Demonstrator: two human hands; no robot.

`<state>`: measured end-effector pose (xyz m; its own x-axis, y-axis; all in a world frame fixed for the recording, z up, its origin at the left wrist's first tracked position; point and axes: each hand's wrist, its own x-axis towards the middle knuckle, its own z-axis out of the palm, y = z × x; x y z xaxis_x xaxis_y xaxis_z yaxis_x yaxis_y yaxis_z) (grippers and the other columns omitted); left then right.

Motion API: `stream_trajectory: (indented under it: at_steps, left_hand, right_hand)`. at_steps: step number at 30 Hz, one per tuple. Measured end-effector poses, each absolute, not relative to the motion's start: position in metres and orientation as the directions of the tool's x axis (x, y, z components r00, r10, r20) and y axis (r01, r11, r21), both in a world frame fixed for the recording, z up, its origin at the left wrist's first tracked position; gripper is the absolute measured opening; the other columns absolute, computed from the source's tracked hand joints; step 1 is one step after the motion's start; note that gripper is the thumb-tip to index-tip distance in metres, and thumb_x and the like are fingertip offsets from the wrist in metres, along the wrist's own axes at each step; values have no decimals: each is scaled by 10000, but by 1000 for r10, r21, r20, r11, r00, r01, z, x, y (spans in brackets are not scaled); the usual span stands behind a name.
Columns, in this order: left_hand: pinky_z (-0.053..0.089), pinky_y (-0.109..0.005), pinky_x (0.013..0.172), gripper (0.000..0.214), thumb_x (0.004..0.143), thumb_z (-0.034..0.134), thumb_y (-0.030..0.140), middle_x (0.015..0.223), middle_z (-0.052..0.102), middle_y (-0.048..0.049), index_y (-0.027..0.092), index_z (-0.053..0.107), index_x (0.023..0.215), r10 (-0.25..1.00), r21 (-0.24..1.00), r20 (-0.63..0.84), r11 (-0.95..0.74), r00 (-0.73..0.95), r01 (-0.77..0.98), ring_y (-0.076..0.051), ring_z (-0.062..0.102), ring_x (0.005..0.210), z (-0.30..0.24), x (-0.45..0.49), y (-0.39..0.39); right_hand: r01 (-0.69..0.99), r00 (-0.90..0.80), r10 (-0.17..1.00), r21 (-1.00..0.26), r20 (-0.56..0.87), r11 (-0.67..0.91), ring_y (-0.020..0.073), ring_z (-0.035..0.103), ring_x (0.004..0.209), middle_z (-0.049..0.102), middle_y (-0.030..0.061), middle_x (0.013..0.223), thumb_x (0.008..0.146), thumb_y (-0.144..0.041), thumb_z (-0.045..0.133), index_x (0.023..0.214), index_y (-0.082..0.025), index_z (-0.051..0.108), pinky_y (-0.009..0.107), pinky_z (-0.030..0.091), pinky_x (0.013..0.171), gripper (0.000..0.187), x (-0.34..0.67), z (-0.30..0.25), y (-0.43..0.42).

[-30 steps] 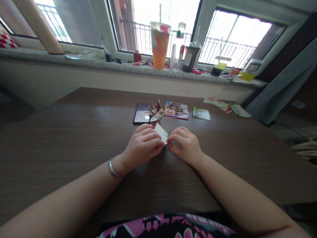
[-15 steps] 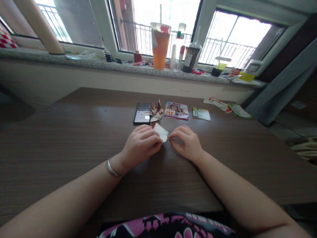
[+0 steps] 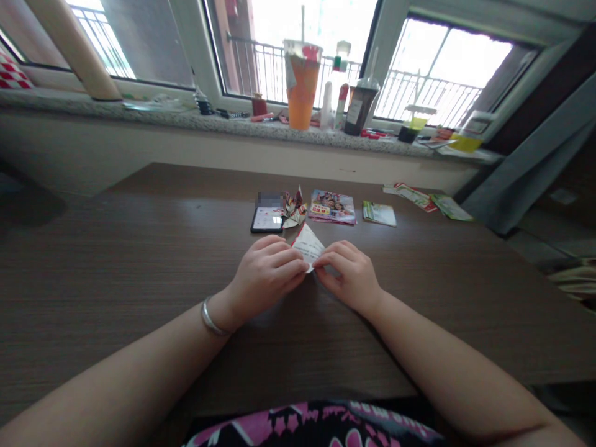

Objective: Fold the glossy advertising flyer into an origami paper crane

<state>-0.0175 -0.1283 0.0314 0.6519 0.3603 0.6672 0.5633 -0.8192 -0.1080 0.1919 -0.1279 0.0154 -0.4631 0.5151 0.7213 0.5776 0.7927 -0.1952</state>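
A small folded piece of paper (image 3: 308, 244), white with printed text and a red edge, is held between my two hands just above the brown table. My left hand (image 3: 271, 267) pinches its lower left side, with a silver bangle on that wrist. The fingertips of my right hand (image 3: 349, 271) close on its lower right edge. Right behind the paper stands a folded paper figure (image 3: 295, 210) with pointed tips, beside a phone (image 3: 267, 218) with a lit screen. How the paper is folded underneath is hidden by my fingers.
A stack of printed flyers (image 3: 332, 207) and a smaller green-white card stack (image 3: 379, 213) lie farther back. Loose paper strips (image 3: 414, 197) are at the far right. Along the windowsill (image 3: 177, 123) stand an orange drink cup (image 3: 302, 87), a dark drink cup (image 3: 359, 108) and bottles.
The paper has turned so that its tip points up and away, and more of it shows. My right hand has moved from beside the paper onto its edge.
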Motion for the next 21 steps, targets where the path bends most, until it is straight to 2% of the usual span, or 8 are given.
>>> stream_trajectory:
  at_steps: [16, 21]
  left_hand:
    - [461, -321, 825, 142, 891, 558, 223, 756, 675, 27, 216, 613, 760, 342, -138, 666, -817, 663, 560, -129, 584, 703, 33, -17, -129]
    - [456, -326, 837, 132, 894, 558, 227, 759, 674, 25, 216, 618, 777, 346, -130, 669, -817, 658, 562, -133, 585, 715, 32, -18, -129]
  right_hand:
    - [603, -499, 534, -168, 682, 780, 162, 577, 806, 669, 25, 815, 865, -208, 589, 802, -216, 657, 289, 477, 734, 93, 197, 12, -122]
    - [590, -519, 500, -132, 694, 796, 156, 579, 785, 674, 25, 809, 887, -223, 571, 815, -213, 661, 283, 471, 716, 117, 195, 15, -127]
